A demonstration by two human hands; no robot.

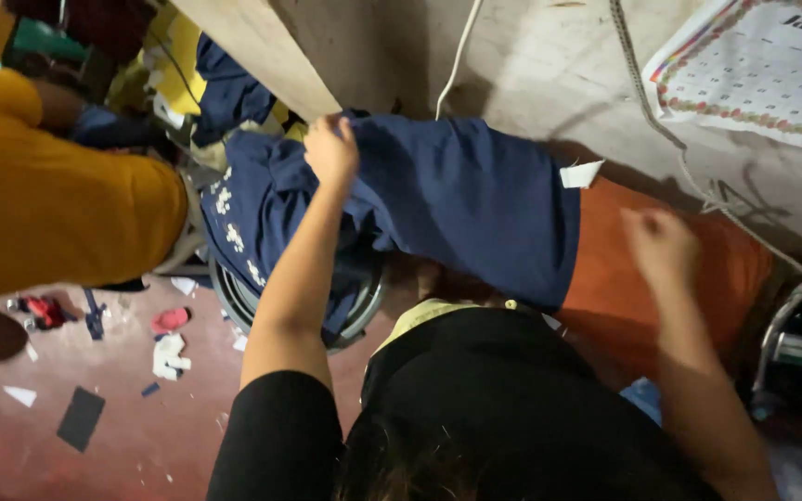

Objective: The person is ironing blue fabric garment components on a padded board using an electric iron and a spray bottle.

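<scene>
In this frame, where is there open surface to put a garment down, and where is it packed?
Free: the orange cloth between the navy garment and the right hand; the red floor beyond the fabric scraps. Crowded: where the left hand grips the navy garment beside the person in yellow.

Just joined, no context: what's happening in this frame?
A person seen from above grips a navy blue garment with the left hand, bunching its upper edge. The right hand is blurred, over an orange cloth, holding nothing visible. The garment drapes across a round grey rim. Another person in a yellow sleeve stands alongside. Fabric scraps litter the red floor.
</scene>
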